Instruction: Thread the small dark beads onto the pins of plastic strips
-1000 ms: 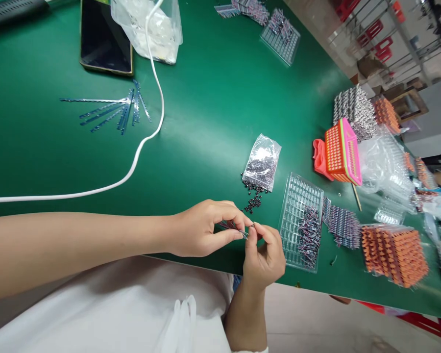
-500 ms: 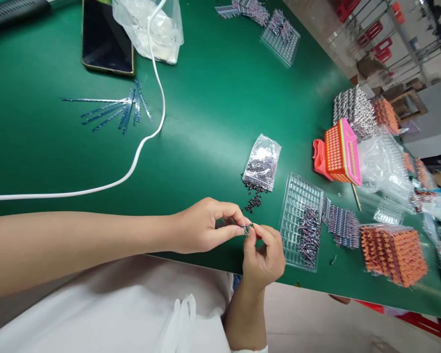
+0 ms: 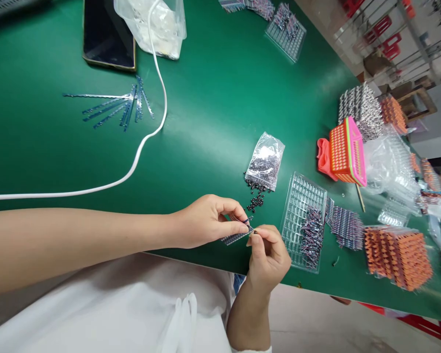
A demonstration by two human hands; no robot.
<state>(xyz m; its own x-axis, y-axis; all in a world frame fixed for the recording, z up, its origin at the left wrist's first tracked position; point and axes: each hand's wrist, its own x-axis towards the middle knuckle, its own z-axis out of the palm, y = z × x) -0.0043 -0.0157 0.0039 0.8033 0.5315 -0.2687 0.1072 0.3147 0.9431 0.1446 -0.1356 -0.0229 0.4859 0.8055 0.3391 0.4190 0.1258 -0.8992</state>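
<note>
My left hand (image 3: 209,223) is closed, pinching a narrow dark strip with a fine row pattern (image 3: 235,239) between thumb and forefinger. A thin dark bit pokes out by its fingertips. Just to the right, my right hand (image 3: 269,255) pinches a tiny black bead (image 3: 255,232) at the end of the strip. The fingertips of both hands almost meet, so whether the bead touches the strip cannot be made out. Beyond the hands, loose black beads (image 3: 256,201) lie spilled below a clear plastic bag (image 3: 266,159) of similar beads.
Right of my hands lies a clear compartment tray (image 3: 292,220) with a heap of small thin pieces (image 3: 311,235). Farther right are bundled strips (image 3: 345,228), orange stacks (image 3: 397,257) and an orange-pink basket (image 3: 345,152). A white cable (image 3: 139,147), phone (image 3: 108,37) and blue strips (image 3: 110,110) lie left.
My hands have drawn slightly apart, the right one moving a little right and down. More of the strip shows below my left fingers. The view has shifted slightly.
</note>
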